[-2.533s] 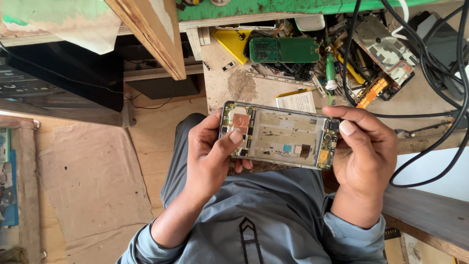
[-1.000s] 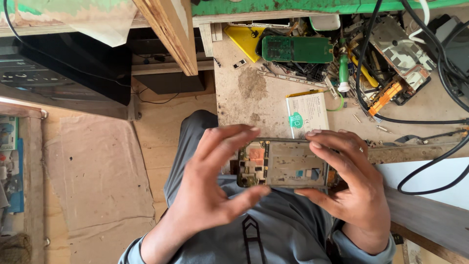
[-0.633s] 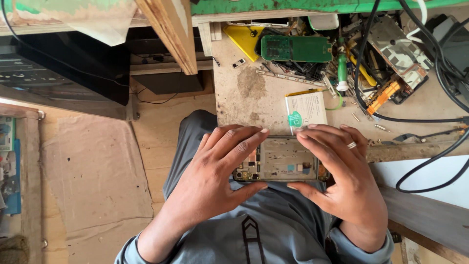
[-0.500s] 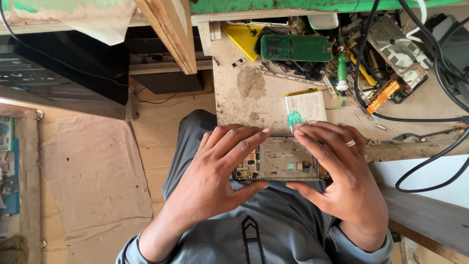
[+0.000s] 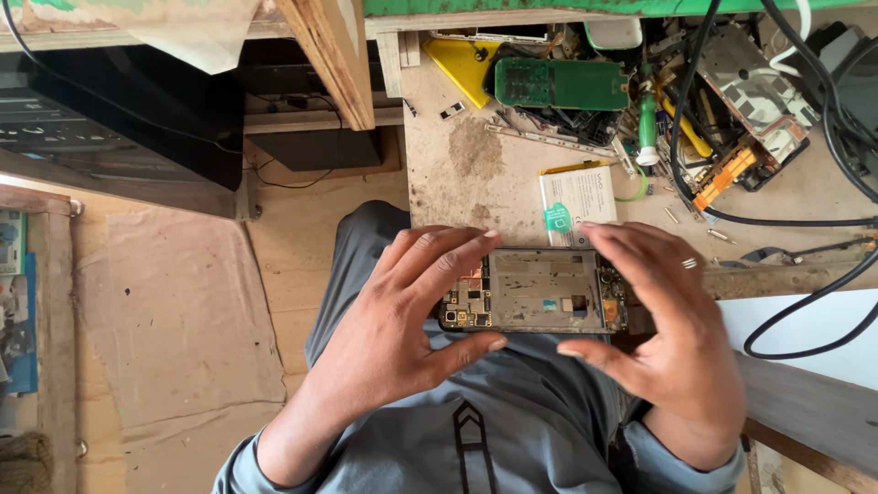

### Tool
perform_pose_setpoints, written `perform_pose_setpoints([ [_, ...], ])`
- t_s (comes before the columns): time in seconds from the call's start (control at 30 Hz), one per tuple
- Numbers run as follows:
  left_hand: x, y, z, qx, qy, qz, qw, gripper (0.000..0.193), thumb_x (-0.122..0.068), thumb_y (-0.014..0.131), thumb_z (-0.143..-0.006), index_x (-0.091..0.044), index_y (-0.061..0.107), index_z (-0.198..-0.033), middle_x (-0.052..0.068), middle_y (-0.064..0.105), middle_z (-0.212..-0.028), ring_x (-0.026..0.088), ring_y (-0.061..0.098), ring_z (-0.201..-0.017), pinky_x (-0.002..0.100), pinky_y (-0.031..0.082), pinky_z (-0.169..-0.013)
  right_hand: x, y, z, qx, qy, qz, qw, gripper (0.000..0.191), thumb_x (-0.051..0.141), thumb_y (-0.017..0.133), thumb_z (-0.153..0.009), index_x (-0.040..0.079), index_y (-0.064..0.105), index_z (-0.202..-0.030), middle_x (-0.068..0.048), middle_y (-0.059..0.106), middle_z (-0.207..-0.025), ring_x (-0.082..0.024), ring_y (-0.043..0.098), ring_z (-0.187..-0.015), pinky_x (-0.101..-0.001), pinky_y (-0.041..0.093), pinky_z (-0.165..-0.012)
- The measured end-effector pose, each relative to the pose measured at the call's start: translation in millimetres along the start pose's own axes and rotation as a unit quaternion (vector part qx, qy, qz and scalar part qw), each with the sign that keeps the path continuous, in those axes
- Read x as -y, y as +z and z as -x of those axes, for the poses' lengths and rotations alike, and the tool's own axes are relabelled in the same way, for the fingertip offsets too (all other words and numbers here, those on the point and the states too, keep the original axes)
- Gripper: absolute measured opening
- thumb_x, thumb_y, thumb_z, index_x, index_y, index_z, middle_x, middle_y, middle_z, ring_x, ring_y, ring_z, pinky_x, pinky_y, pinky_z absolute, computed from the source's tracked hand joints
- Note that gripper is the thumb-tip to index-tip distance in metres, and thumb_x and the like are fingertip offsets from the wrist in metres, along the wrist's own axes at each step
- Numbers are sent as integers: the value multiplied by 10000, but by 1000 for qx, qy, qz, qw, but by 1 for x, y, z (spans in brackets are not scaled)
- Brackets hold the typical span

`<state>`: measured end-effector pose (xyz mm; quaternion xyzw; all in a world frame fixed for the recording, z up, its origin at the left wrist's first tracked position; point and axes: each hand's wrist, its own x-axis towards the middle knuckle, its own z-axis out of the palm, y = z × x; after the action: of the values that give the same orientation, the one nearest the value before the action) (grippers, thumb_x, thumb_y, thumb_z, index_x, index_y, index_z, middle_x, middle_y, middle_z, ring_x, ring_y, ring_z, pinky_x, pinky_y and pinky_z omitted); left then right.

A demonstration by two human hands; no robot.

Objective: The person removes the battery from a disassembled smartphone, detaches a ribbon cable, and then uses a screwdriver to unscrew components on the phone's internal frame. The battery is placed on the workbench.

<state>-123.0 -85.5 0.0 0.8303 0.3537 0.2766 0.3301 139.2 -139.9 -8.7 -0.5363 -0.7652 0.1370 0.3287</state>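
While your wooden workbench (image 5: 476,174) spreads out beyond your fingertips, your left hand (image 5: 402,320) and right hand (image 5: 663,329) hold an opened phone frame (image 5: 535,291) between them over your lap, each clasping one short end with thumb below and fingers spread above. Just past your right fingers lies a white battery (image 5: 576,194), farther off a green circuit board (image 5: 561,84), and right of that a green-handled screwdriver (image 5: 647,128).

A worn wooden bench (image 5: 476,174) fills the upper right, its far edge painted green (image 5: 567,7). A timber post (image 5: 325,55) slants down beside it. Left of that sits a black cabinet (image 5: 119,119) (cables trail across it). Flattened cardboard (image 5: 183,320) covers the sandy floor (image 5: 283,247). Soft daylight.
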Motion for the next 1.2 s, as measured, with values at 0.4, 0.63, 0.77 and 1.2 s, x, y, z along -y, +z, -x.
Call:
perform_pose_setpoints([
  [0.4, -6, -1, 9, -1, -34, -2, 999, 785, -291, 868, -773, -98, 528, -1455, 92, 608, -1355, 320, 537, -1281, 425, 453, -1083, -6, -10, 13, -5, 29, 23, 999, 886, 492, 836, -674, 63, 571, -1403, -183, 649, -1294, -321, 624, -1221, -415, 508, -1021],
  [0.63, -10, 1, 12, 4, -38, 4, 999, 821, -241, 889, -711, -139, 537, -1445, 81, 588, -1337, 315, 539, -1206, 419, 466, -1042, -8, -9, 9, -41, 40, 20, 998, 809, 633, 600, -902, 66, 549, -1476, -153, 645, -1389, -318, 638, -1307, -428, 515, -1093],
  [0.77, -12, 1, 14, 14, -32, -1, 999, 824, -241, 883, -722, -152, 528, -1460, 73, 573, -1344, 312, 535, -1206, 424, 455, -1048, -6, -5, 1, -20, 15, 49, 998, 747, 588, 594, -922, 52, 575, -1443, -178, 646, -1364, -357, 613, -1282, -454, 492, -1065],
  [1.2, -6, -3, 14, 22, -15, -5, 1000, 823, -260, 865, -732, -147, 509, -1466, 75, 566, -1376, 328, 533, -1235, 446, 417, -1091, 7, -1, -29, -7, 46, 5, 999, 498, 287, 756, -920, 66, 629, -1347, -131, 714, -1237, -317, 705, -1152, -400, 555, -925],
])
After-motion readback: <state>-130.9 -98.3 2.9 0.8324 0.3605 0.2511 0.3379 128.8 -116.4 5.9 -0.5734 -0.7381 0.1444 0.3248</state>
